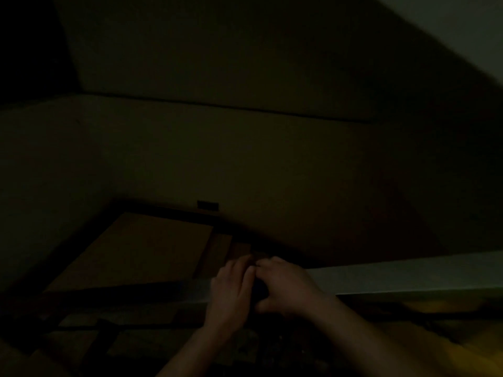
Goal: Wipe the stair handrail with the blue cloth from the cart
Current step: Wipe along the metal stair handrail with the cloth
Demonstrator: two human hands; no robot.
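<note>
The view is very dark. My left hand (231,289) and my right hand (285,287) meet fingertip to fingertip at the lower middle, on a pale sloping band that looks like the handrail (394,278). Between the two hands lies a dark bunched thing, seemingly the cloth (260,292); its colour cannot be made out. The right thumb and fingers curl around it, and the left fingers press on its left side. Most of the cloth is hidden by the hands.
Below and to the left a brownish landing floor (136,251) and dim stair treads (217,254) show. A plain wall (245,159) rises ahead, with a small dark plate (207,205) near its foot. Dark railing bars (100,341) cross the lower left.
</note>
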